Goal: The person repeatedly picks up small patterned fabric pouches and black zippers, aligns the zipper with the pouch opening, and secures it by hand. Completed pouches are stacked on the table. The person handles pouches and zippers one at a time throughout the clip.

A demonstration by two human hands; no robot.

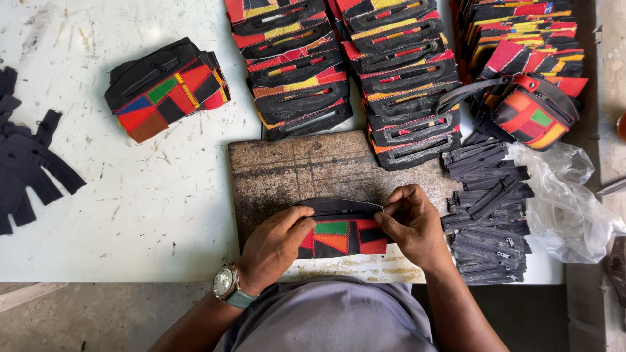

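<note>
Low in the centre of the frame, the left hand [277,242] and the right hand [412,225] press a patchwork pouch panel [340,234] of red, green, orange and black flat on a worn stone slab [293,163]; the right fingers [391,203] pinch its black zipper edge [336,207]; a wristwatch [226,283] sits on the left wrist; stacks of patchwork panels [345,72] fill the upper centre; a pile of black zippers [486,215] lies right of the slab, on the white worktop [130,195]; a finished pouch [535,111] rests at upper right.
</note>
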